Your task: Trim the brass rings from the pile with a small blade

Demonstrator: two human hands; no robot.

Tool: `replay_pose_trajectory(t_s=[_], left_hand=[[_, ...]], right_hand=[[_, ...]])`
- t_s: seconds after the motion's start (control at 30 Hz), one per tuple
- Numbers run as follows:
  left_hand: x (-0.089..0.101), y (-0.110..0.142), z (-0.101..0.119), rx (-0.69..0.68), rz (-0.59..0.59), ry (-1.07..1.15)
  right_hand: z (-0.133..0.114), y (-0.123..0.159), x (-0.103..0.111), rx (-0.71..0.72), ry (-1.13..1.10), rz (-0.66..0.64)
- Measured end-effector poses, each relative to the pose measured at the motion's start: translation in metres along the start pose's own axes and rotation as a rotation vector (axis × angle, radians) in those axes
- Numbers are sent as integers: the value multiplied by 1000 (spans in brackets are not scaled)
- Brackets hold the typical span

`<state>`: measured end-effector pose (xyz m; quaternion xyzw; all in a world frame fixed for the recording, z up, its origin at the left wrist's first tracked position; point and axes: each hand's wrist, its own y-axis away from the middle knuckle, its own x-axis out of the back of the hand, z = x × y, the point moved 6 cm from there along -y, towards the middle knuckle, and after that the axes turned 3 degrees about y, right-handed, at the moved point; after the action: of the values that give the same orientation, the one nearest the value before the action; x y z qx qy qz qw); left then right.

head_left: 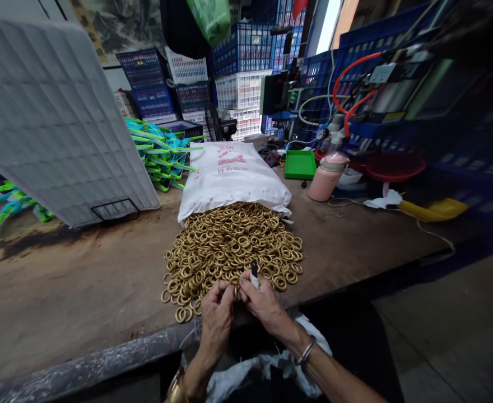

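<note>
Gold-coloured rings (238,240) lie in a large heap, spilling from the mouth of a white woven sack (238,173) with red print. My left hand (218,313) is closed in a pinch at the heap's front edge, with a gold ring (236,289) at its fingertips. Close beside it, my right hand (265,305) is closed around a small tool (254,275) with a pale body and a black end pointing up; its working part is hidden. The right fingertips meet the same ring, or come very near it.
A pale ribbed panel (61,123) stands at left, before green and blue plastic pieces (160,154). Behind the sack are stacked crates (243,50). A green tray (300,164), a pink bottle (328,178) and a yellow scoop-like piece (435,209) lie right. A whitish bag (255,375) hangs below the table edge.
</note>
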<state>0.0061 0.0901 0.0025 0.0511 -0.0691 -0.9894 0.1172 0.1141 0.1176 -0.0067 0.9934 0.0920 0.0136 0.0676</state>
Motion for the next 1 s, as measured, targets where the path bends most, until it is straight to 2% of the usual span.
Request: replay_pose_trajectory(t_s=[0.1, 0.2, 0.3, 0.4, 0.53, 0.67, 0.77, 0.87, 1.0], left_hand=[[7, -3, 6, -178, 18, -179], [9, -2, 15, -344, -15, -387], [8, -1, 20, -428, -38, -473], [10, -2, 20, -443, -17, -461], [9, -5, 12, -326, -48, -337], [5, -7, 1, -97, -92, -71], [-1, -5, -4, 72, -176, 68], [-4, -2, 0, 133, -249, 160], [-1, -3, 4, 154, -226, 187]], right_hand=[[-19, -1, 12, 158, 286, 80], [-31, 0, 12, 267, 479, 70], [-28, -1, 5, 273, 613, 18], [-22, -4, 0, 217, 605, 14], [-21, -8, -2, 147, 478, 15], [-22, -10, -2, 91, 326, -6], [-15, -14, -3, 51, 228, -34], [-9, -16, -4, 32, 167, -50], [-17, -14, -6, 74, 208, -73]])
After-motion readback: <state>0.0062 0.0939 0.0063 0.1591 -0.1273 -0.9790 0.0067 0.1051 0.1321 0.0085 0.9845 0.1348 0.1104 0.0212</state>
